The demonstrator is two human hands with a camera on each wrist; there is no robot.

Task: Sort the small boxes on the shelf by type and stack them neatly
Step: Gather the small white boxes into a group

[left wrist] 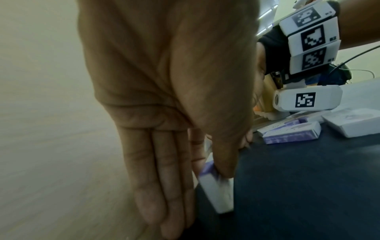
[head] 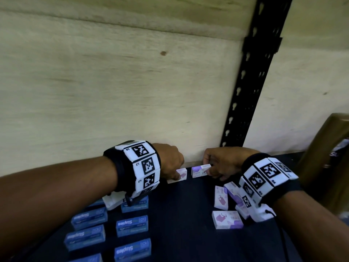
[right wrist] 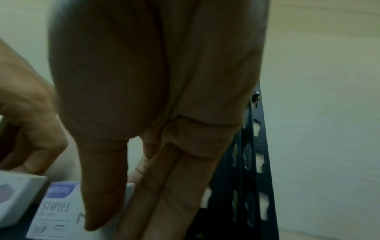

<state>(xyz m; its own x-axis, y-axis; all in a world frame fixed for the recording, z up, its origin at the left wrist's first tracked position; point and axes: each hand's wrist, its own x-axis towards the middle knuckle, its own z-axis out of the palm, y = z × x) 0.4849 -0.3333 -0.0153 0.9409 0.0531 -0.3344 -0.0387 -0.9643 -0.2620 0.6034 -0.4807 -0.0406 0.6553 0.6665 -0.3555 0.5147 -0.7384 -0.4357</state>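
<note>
A pale wooden back panel (head: 113, 82) was observed behind a dark shelf surface (head: 179, 214), with a black perforated upright (head: 245, 87) standing at the far right. Blue staple boxes (head: 132, 225) were laid out in rows on the near left of the shelf, each apart from its neighbours. Loose white-and-purple staple boxes (head: 227, 219) were found on the near right, some touching or overlapping. At the far edge, against the panel, two further white-and-purple boxes were noted just beside each other with a small gap between. The left one (head: 179, 175) was pinched by the left hand (head: 171, 161), thumb on its near face and fingers extended behind it, as seen from the left wrist. The right one (head: 200, 170) was gripped at its right end by the right hand (head: 222, 163), thumb in front and fingers behind. Marker-covered bands (head: 145, 165) were worn on both wrists.
</note>
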